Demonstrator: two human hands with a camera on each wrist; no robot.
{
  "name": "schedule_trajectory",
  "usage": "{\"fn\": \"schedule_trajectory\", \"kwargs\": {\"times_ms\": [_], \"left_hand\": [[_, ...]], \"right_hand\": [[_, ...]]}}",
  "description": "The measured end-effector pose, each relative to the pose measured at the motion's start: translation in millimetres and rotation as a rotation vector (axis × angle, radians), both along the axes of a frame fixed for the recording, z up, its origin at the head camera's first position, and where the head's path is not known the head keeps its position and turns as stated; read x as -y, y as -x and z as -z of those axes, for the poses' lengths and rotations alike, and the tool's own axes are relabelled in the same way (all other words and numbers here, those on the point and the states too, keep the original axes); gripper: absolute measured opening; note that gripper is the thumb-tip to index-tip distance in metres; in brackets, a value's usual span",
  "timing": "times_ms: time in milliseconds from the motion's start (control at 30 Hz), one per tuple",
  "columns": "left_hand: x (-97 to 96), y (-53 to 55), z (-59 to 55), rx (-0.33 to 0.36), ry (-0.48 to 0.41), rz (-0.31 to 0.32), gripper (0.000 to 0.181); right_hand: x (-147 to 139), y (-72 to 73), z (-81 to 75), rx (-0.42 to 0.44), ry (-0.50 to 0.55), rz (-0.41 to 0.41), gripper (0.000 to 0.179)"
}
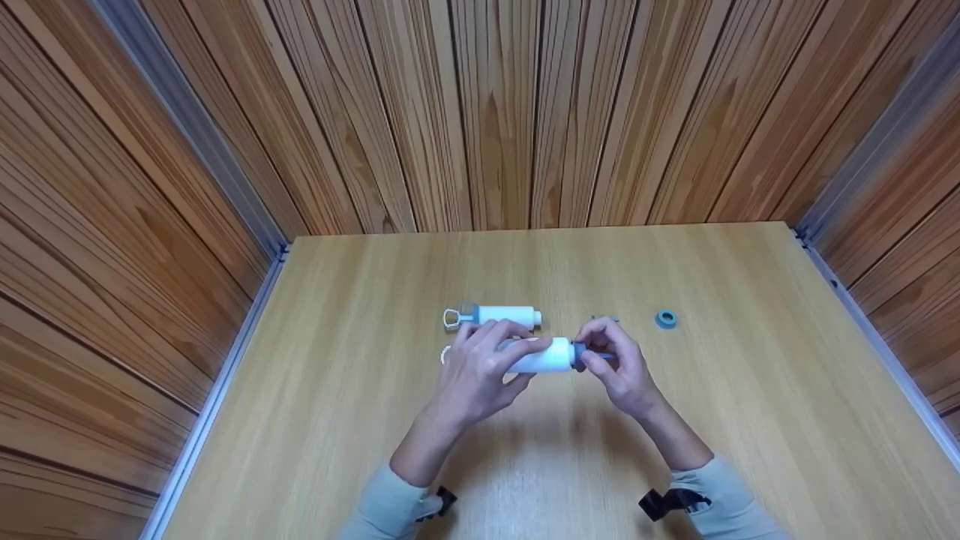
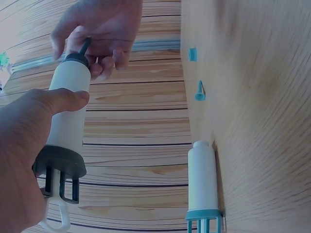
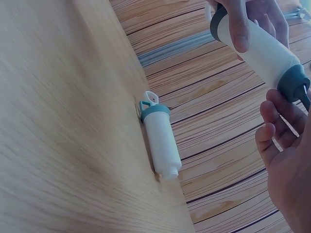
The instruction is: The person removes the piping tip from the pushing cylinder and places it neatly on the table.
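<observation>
My left hand (image 1: 480,369) grips the white barrel of an icing syringe (image 1: 553,355), held level above the table. A dark collar with a looped white plunger handle (image 2: 60,218) sticks out behind that hand. At the other end, the thumb and fingers of my right hand (image 1: 621,373) pinch the dark ring cap (image 3: 292,81), from which a thin dark nozzle (image 2: 85,46) points into the palm. Just beyond the hands lies a second white syringe (image 1: 508,316) with a teal collar, on its side, its outlet bare.
A teal ring cap (image 1: 666,319) lies on the wooden table (image 1: 360,345) to the right. Between it and the second syringe is a small teal nozzle (image 2: 199,92), partly hidden by the right hand in the head view. Wood-plank walls (image 1: 495,112) enclose the table's back and sides.
</observation>
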State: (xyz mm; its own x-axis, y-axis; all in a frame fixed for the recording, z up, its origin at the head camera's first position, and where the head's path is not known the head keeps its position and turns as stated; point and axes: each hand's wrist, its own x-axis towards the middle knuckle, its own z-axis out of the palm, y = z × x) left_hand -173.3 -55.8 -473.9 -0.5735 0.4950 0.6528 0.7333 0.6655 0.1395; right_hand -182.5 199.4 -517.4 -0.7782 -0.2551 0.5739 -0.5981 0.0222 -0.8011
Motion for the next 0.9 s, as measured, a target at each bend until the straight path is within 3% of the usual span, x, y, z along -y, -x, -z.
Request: {"fn": "schedule_trajectory", "kwargs": {"times_ms": [233,667,900], "left_hand": [[-0.4,0.2,0.1,-0.004,0.002,0.001,0.046],[0.1,1.3,0.1,-0.001,-0.004,-0.006,0.049],[0.8,0.8,-0.7,-0.001,-0.003,-0.007,0.049]], "right_hand": [[0.4,-1.4,-1.5,0.031,0.006,0.005,0.014],[0.9,-0.8,0.0,-0.014,0.029,-0.025,0.028],[0.6,0.1,-1.7,0.010,0.021,-0.033,0.018]]}}
